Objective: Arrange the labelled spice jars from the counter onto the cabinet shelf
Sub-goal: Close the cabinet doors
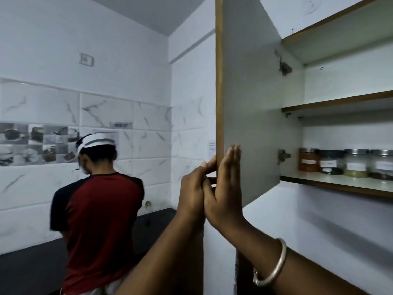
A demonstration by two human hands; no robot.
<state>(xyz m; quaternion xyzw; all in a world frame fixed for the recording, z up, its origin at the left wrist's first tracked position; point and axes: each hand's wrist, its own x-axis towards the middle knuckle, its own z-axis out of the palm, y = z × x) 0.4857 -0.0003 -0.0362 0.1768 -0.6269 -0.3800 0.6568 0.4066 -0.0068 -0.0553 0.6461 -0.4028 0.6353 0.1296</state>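
Note:
Several labelled spice jars stand in a row on the lowest cabinet shelf [331,184]: an orange-filled jar [308,161] at the left, a dark jar [330,162], a pale green-bottomed jar [356,163] and another jar [382,165] at the frame's right edge. The cabinet door [251,92] stands open, edge towards me. My left hand [192,188] grips the door's outer edge near its bottom, thumb on the edge. My right hand [225,188] lies flat against the door's inner face, fingers straight up, a silver bangle on the wrist.
Another person [97,209] in a red and black shirt and white cap stands at the left, back turned, at a dark counter [27,271]. An upper shelf [340,102] is bare. Tiled wall runs behind, with a socket [86,59].

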